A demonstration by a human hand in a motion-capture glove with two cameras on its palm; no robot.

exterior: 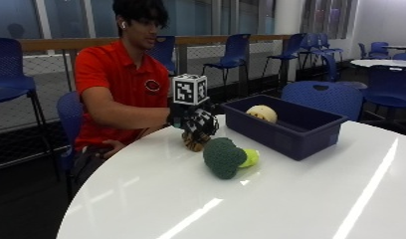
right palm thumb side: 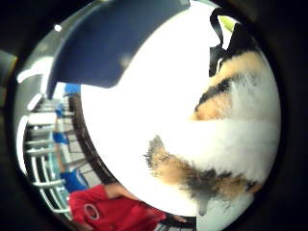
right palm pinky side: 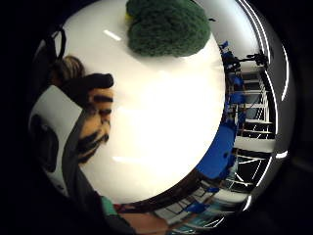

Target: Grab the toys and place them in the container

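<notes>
In the outside view my gloved right hand [exterior: 196,122] reaches down over a small orange and black striped plush tiger [exterior: 194,142] and grips it from above, at the white round table [exterior: 269,199]. I cannot tell whether the toy still touches the tabletop. The little finger side palm view shows a black fingertip [right palm pinky side: 93,82] curled on the striped plush tiger [right palm pinky side: 95,127]. Its fur fills much of the thumb side palm view, plush tiger [right palm thumb side: 231,139]. A green plush broccoli [exterior: 226,157] lies just in front of the hand, broccoli [right palm pinky side: 166,24]. The dark blue container [exterior: 302,134] stands to the right, container [right palm thumb side: 115,38].
A cream round toy [exterior: 261,113] lies inside the container. Blue chairs [exterior: 325,97] stand around the table and behind it, and a railing runs along the windows. The person's bare hand is below the table edge.
</notes>
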